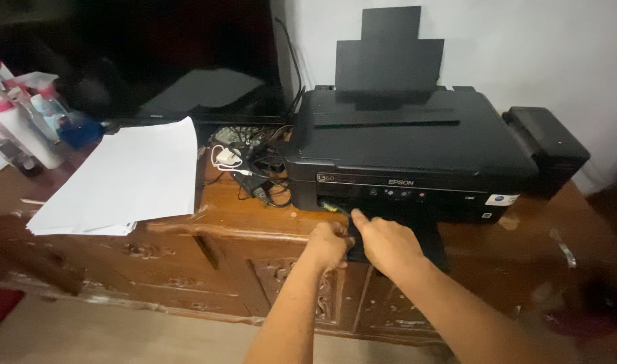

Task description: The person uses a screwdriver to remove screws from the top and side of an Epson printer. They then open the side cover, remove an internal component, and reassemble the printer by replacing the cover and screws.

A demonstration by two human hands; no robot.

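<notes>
Both hands are at the front of the black printer (409, 145), which sits on a carved wooden cabinet (187, 269). The left hand (329, 246) curls its fingers narrowly around the near edge of the black output tray (433, 249). The right hand (387, 244) lies on that tray, index finger stretched towards the slot. A small round blue-and-white sticker (496, 199) marks the printer's front right corner. Left of it lie a white paper stack (130, 175), tangled cables (254, 168) and 2 white bottles (25, 128).
</notes>
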